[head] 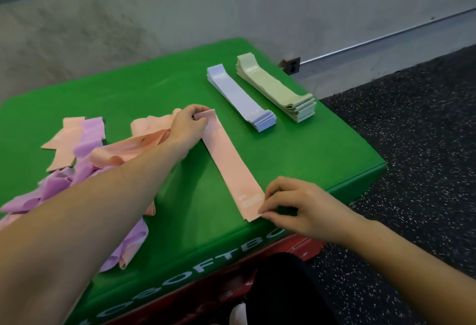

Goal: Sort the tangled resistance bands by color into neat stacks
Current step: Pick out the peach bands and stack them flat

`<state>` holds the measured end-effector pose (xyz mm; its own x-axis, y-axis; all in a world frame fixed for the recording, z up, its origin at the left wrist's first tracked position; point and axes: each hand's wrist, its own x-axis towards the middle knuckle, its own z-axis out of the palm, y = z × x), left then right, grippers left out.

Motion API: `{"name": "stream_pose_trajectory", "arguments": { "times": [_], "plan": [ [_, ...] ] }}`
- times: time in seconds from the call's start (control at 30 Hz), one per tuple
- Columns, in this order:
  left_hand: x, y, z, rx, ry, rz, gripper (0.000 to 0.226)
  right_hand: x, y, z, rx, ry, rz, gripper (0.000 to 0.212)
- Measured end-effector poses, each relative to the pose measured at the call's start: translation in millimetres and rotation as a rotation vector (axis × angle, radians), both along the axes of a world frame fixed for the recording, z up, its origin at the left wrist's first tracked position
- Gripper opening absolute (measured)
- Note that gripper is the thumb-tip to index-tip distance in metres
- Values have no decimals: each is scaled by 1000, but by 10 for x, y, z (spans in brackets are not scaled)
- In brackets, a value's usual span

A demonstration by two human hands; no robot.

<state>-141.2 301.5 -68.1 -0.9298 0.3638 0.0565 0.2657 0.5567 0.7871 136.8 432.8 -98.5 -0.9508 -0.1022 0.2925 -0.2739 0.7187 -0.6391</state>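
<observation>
On the green soft box (pixel 159 85), the left hand (pixel 186 128) pinches the far end of a flat peach band (pixel 229 162) and the right hand (pixel 296 206) pinches its near end. At 9 o'clock from it lies the tangled pile of peach and purple bands (pixel 85 159). At 1 o'clock are 2 neat stacks side by side, the lilac stack (pixel 239 97) and the pale green stack (pixel 277 87).

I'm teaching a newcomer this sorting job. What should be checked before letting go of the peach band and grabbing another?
1. Left hand pinches the far end of the peach band: ok.
2. Right hand pinches the near end: ok.
3. Band lies flat and straight: ok.
4. Blue stack and green stack neat, apart: ok.
5. Tangled pile sorted: not ok.
6. Peach count underneath: cannot tell.
</observation>
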Motion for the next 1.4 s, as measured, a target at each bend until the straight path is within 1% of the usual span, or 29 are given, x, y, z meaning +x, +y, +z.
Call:
{"name": "stream_pose_trajectory", "arguments": {
  "times": [0.13,0.23,0.33,0.43,0.5,0.67,0.77,0.83,0.93,1.0,1.07,1.17,1.2,1.3,1.4],
  "plan": [
    [-77,25,2,79,-2,37,19,-79,-76,-7,72,163,-20,16],
    [-151,57,-21,64,-1,43,16,-190,-81,-22,125,204,-16,15],
    [-212,87,-51,29,14,52,14,-222,-64,-66,132,148,13,13],
    [-240,95,-91,-4,26,35,12,-221,-29,-60,77,79,19,12],
    [-236,96,-112,-56,45,13,15,-224,-8,-52,54,49,28,12],
    [-241,91,-146,-188,198,8,25,-203,1,-58,41,38,41,10],
    [-246,104,-145,-190,187,36,28,-195,3,-49,16,15,20,8],
    [-251,114,-136,-187,151,49,31,-196,-3,-49,44,2,7,8],
    [-247,131,-110,-240,132,45,34,-188,-12,-34,32,-37,14,8],
    [-222,139,-78,-312,153,29,37,-190,-11,-25,-15,-58,5,8],
    [-159,117,-28,-339,183,-10,40,-183,-29,18,-117,-72,-16,8],
    [-6,57,59,-274,211,-77,37,-202,-51,69,-218,-75,-78,14],
    [62,21,90,-230,205,-105,33,-212,-59,81,-246,-81,-101,13],
    [296,-194,181,-101,206,-196,17,-228,-93,118,-312,-118,-152,2],
    [497,-563,279,-48,247,-273,16,-245,-182,172,-326,-144,-164,4]
  ]
}}
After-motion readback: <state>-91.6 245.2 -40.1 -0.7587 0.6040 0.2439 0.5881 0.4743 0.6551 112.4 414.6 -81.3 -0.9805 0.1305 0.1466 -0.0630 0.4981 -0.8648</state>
